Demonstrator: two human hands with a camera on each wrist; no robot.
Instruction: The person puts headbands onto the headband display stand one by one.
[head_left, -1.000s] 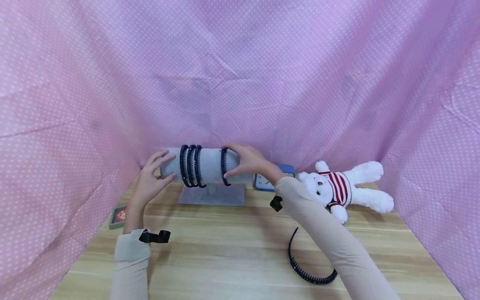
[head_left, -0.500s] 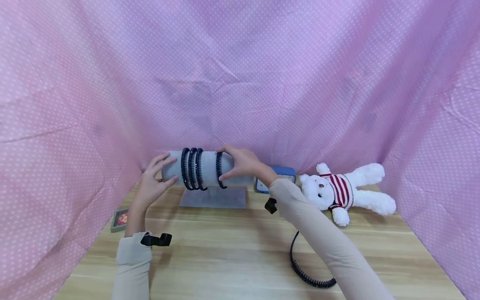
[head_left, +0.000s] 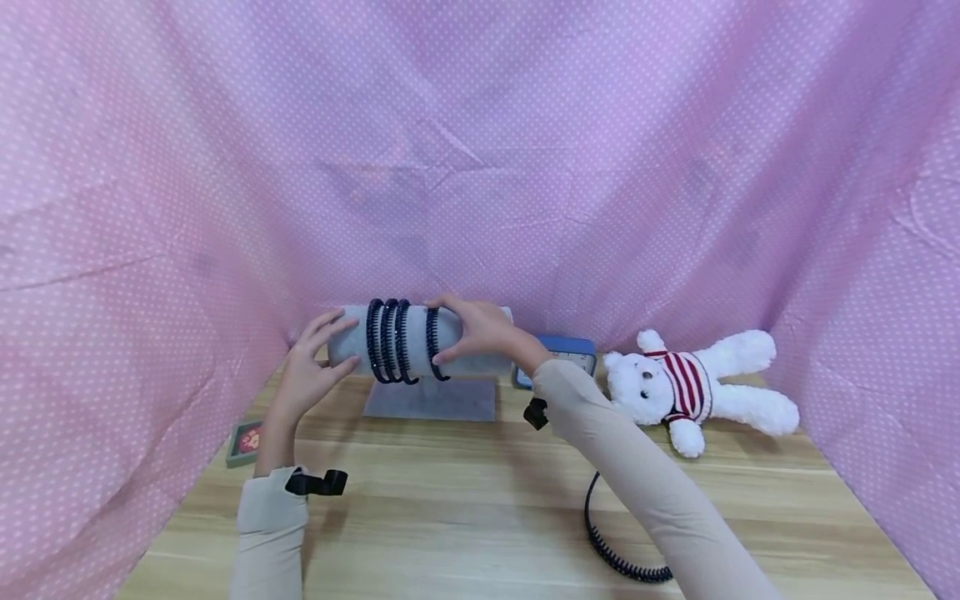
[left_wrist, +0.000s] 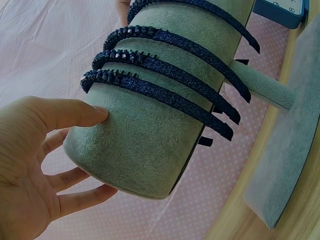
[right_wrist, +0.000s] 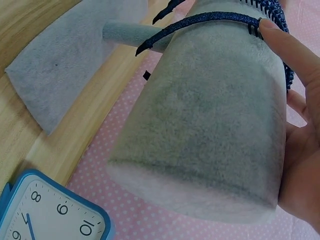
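A grey plush headband stand holds several dark blue toothed headbands on its horizontal roll (head_left: 360, 342). Three headbands (head_left: 389, 342) sit close together toward the left, their tips pointing down at the front. My left hand (head_left: 302, 371) holds the roll's left end, thumb on the near face, as the left wrist view shows. Farther right, my right hand (head_left: 483, 331) grips another headband (right_wrist: 210, 19) that arches over the roll. In the right wrist view its thumb presses the band, while the other fingers are partly hidden behind the roll.
One more headband (head_left: 626, 568) lies on the wooden table, partly under the right sleeve. Behind the right forearm stands a blue clock (head_left: 572, 347). A white plush bear (head_left: 652, 390) lies at the right. A small green-framed item (head_left: 243, 443) is at the left. Pink dotted cloth (head_left: 480, 192) surrounds the table.
The right hand has slid its headband leftward along the roll, closer to the group of three. My left hand stays at the roll's left end. The whole head view has shifted slightly.
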